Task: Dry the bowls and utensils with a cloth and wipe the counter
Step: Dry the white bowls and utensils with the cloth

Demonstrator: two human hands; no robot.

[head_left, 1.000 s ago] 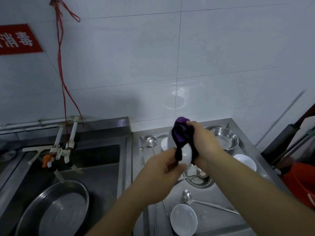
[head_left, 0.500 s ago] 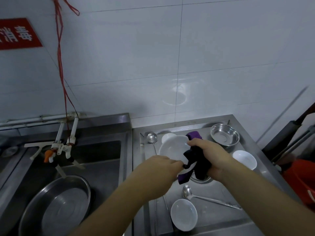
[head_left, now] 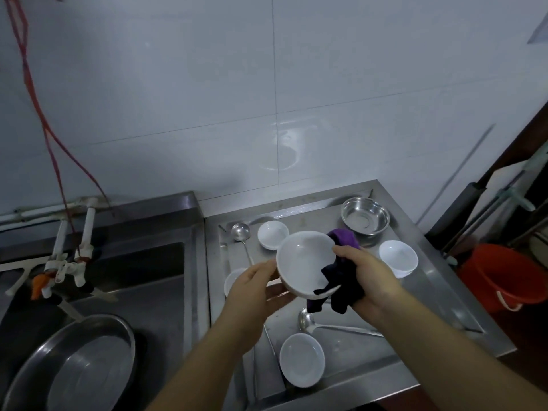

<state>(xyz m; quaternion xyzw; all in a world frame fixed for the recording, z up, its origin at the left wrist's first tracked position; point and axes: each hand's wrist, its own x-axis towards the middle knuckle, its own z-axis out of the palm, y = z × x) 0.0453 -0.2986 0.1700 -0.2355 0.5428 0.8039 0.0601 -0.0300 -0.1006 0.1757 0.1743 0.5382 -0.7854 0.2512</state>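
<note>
The white bowl (head_left: 302, 258) has come down from in front of the wall tiles, where 1 second ago it stood nearly on edge with the cloth bunched over its top, and it now hangs tilted above the steel counter (head_left: 439, 295) with its mouth turned up toward the camera. The left hand (head_left: 252, 295) grips it at the left rim, thumb over the edge and fingers curled underneath. The right hand (head_left: 367, 280) is clenched round the dark purple cloth (head_left: 341, 280), which has slid from the bowl's back to its right rim, 1 corner draped inside the hollow.

That shift suggests the outside is finished and the inside is being dried now; the blur over the bowl's surface makes it hard to say whether any wet remains.

Taking the held bowl as the landmark, much is left on the counter:
- Behind it, a small white dish (head_left: 272, 234), with a steel ladle (head_left: 240, 232) just left of that.
- Behind and to its right, a steel bowl (head_left: 365, 215).
- To its right, past the cloth hand, another white bowl (head_left: 398, 258).
- Below its left side, a 3rd white bowl (head_left: 232, 281), half hidden by the left hand.
- In front of it, a second ladle (head_left: 308, 320) and a white bowl (head_left: 302, 367) nearest the camera.

None of these looks handled yet, and the counter wipe seems still to come, so the task reads as early.
</note>
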